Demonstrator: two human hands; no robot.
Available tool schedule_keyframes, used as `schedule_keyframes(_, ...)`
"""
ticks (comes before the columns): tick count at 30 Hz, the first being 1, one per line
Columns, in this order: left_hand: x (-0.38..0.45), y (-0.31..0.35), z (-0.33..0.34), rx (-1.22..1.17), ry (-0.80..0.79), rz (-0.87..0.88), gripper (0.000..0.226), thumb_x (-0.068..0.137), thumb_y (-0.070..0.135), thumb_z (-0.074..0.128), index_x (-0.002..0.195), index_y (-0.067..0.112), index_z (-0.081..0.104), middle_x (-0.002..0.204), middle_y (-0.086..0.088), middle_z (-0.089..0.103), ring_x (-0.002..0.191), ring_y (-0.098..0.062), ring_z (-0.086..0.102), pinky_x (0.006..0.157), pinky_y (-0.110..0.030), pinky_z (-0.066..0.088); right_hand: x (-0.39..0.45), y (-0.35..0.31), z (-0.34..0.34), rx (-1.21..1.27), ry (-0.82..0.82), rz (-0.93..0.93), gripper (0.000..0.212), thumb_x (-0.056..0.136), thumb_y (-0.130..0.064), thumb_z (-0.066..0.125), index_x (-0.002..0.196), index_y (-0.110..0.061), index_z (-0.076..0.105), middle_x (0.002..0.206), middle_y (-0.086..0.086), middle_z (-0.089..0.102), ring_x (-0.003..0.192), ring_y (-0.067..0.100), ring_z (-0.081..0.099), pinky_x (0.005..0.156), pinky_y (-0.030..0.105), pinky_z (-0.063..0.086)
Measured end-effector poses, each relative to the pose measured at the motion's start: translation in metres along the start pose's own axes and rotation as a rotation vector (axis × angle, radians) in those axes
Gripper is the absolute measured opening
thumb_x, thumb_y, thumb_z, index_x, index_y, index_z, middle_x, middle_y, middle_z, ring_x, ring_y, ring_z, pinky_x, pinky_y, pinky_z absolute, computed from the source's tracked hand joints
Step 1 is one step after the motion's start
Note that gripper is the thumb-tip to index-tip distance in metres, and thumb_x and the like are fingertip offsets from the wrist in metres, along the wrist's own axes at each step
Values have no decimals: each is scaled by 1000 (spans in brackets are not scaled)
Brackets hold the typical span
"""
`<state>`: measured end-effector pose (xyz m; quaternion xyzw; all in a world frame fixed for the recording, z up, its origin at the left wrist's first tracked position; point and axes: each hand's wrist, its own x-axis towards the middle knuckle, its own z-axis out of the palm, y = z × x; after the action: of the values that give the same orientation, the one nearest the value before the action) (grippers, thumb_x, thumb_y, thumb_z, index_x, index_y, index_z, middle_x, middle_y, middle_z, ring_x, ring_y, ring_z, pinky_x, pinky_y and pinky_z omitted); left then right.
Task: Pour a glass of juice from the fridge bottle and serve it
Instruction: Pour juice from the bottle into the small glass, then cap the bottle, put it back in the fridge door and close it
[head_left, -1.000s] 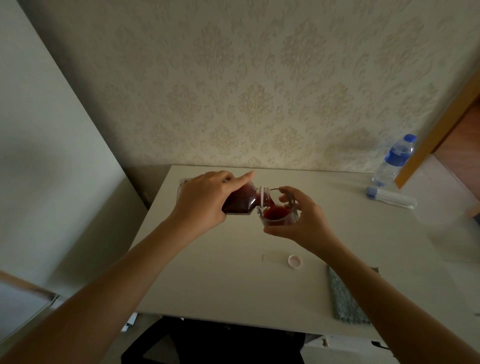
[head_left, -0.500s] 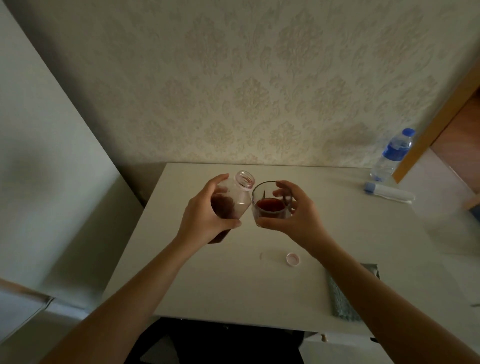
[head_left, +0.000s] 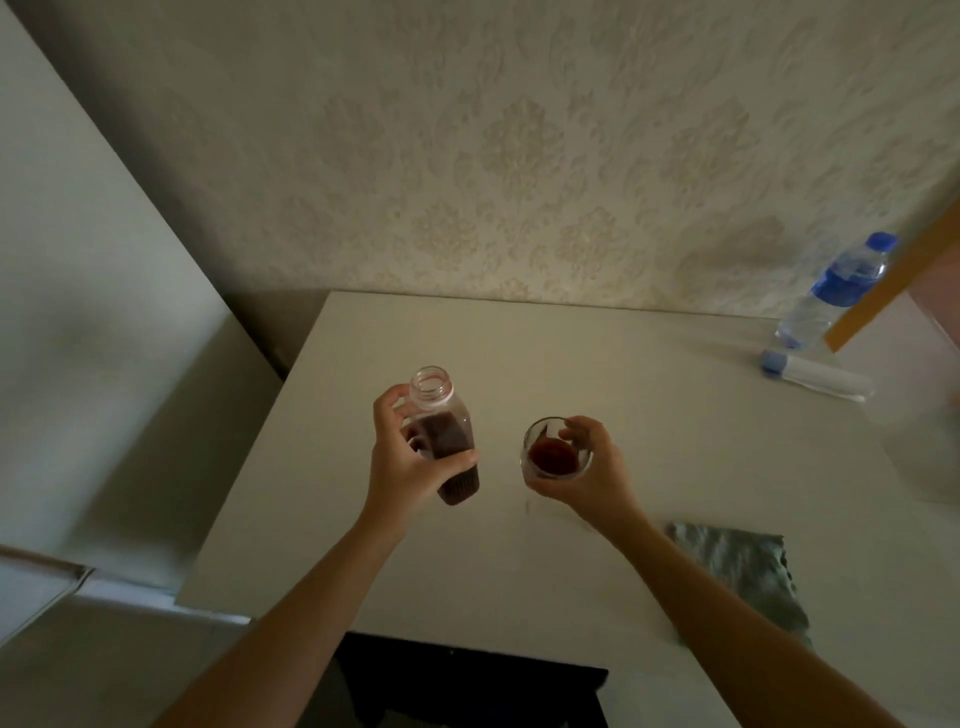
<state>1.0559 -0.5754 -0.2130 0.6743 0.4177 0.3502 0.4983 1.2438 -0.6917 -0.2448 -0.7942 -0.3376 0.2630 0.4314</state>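
My left hand (head_left: 402, 467) grips a clear juice bottle (head_left: 444, 439) around its middle. The bottle is upright, open at the top, and holds dark red juice in its lower half. To its right, my right hand (head_left: 587, 475) wraps around a small glass (head_left: 553, 457) partly filled with red juice. Bottle and glass are apart, both over the white table (head_left: 571, 358). The bottle's cap is hidden behind my right hand.
A blue-capped water bottle (head_left: 836, 291) stands at the table's far right, with a white tube (head_left: 815, 375) lying beside it. A grey-green cloth (head_left: 743, 571) lies near the right front edge. A patterned wall rises behind the table, a pale panel stands to the left.
The bottle was tipped over the glass, pouring. It has swung upright and moved left, away from the glass. The glass has moved slightly right and holds more juice.
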Motion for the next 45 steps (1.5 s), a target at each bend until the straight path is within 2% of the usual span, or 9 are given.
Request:
schedule_keyframes(2, 1, -10, 1, 17, -9, -16, 95, 54, 8, 90, 123, 38, 32, 117, 18, 51, 99, 12, 56, 73, -2, 45, 3, 14, 9, -31, -26, 35, 84, 45, -42, 86, 116, -35, 41, 111, -8, 58, 107, 19, 55, 89, 44, 50)
schedule_keyframes(8, 3, -29, 8, 107, -62, -21, 99, 50, 15, 91, 111, 61, 27, 114, 31, 48, 100, 20, 51, 74, 2, 40, 7, 47, 28, -97, -82, 91, 86, 40, -50, 79, 115, -40, 37, 114, -4, 58, 101, 19, 56, 85, 42, 51)
schedule_keyframes(15, -2, -37, 18, 102, -100, -17, 95, 45, 29, 88, 112, 60, 29, 113, 28, 52, 103, 13, 54, 77, -2, 43, 9, 62, 35, -189, -112, 99, 86, 47, -47, 82, 118, -38, 36, 117, -2, 59, 101, 20, 57, 85, 44, 51)
schedule_keyframes(21, -6, -37, 17, 114, -128, -15, 91, 45, 29, 87, 111, 57, 31, 109, 46, 48, 101, 13, 53, 78, -1, 41, 10, 67, 36, -257, -97, 104, 89, 49, -47, 83, 124, -31, 37, 117, 0, 61, 102, 24, 57, 90, 43, 46)
schedule_keyframes(28, -12, -39, 14, 124, -155, -2, 93, 47, 20, 89, 112, 55, 34, 109, 42, 51, 102, 11, 54, 80, -3, 40, 9, 81, 17, -466, -167, -21, 119, 52, -44, 86, 144, -28, 12, 144, 2, 41, 131, 25, 38, 106, 44, 27)
schedule_keyframes(32, -15, -38, 14, 129, -175, 5, 92, 46, 23, 88, 114, 54, 35, 110, 39, 53, 101, 7, 57, 81, -5, 42, 4, 101, 0, -595, -118, -28, 105, 64, -39, 81, 145, -27, 15, 144, 1, 40, 126, 24, 43, 99, 41, 35)
schedule_keyframes(36, -18, -38, 17, 131, -185, 2, 91, 45, 26, 88, 115, 51, 35, 111, 36, 54, 105, 3, 57, 84, -8, 44, 0, 109, 2, -627, -130, -1, 74, 74, -29, 74, 137, -26, 35, 127, 3, 55, 108, 25, 55, 77, 34, 48)
schedule_keyframes(39, -21, -34, 18, 131, -187, 4, 91, 44, 30, 88, 116, 50, 35, 112, 34, 54, 106, 1, 58, 84, -11, 45, -2, 112, 4, -645, -98, -58, 48, 78, -19, 69, 123, -21, 53, 117, 4, 61, 101, 24, 56, 71, 32, 47)
schedule_keyframes(45, -26, -18, 18, 142, -183, 22, 91, 43, 30, 88, 116, 51, 37, 114, 32, 55, 105, 1, 58, 85, -11, 46, -6, 83, -14, -300, 181, -40, 28, 77, -23, 72, 105, -25, 67, 99, -1, 63, 79, 20, 62, 62, 31, 50)
